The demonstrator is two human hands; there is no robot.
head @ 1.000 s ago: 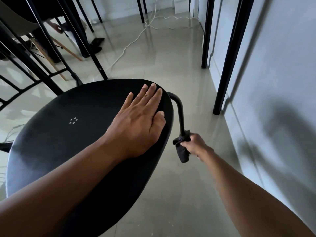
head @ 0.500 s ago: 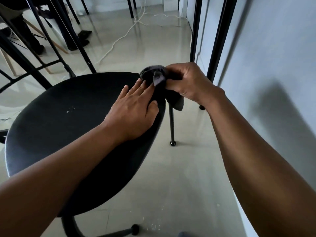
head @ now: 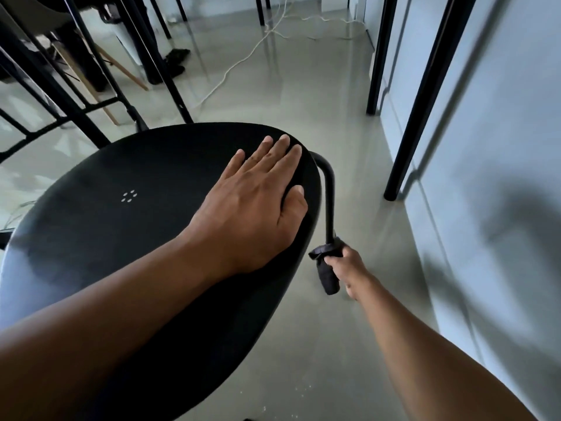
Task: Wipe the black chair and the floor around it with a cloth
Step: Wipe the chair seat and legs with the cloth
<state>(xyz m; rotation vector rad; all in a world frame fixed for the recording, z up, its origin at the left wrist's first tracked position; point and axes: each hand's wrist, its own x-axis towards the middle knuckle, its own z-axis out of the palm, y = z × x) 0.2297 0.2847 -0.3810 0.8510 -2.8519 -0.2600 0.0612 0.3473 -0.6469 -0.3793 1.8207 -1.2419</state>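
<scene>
The left hand (head: 249,205) lies flat on the black, smooth oval chair seat (head: 106,238), fingers (head: 273,153) straight and together near the seat's far right edge, holding nothing. Beside that edge a black curved metal chair leg (head: 329,196) bends down toward the glossy grey-green floor (head: 303,101). The right hand (head: 346,267) grips a dark crumpled cloth (head: 328,265) wrapped around this leg, low down, fingers curled round it. A white cable (head: 243,60) trails across the floor behind.

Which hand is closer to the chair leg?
The right hand. It grips a dark cloth wrapped round the chair leg. The left hand lies flat on the seat, beside the leg's top bend.
</scene>
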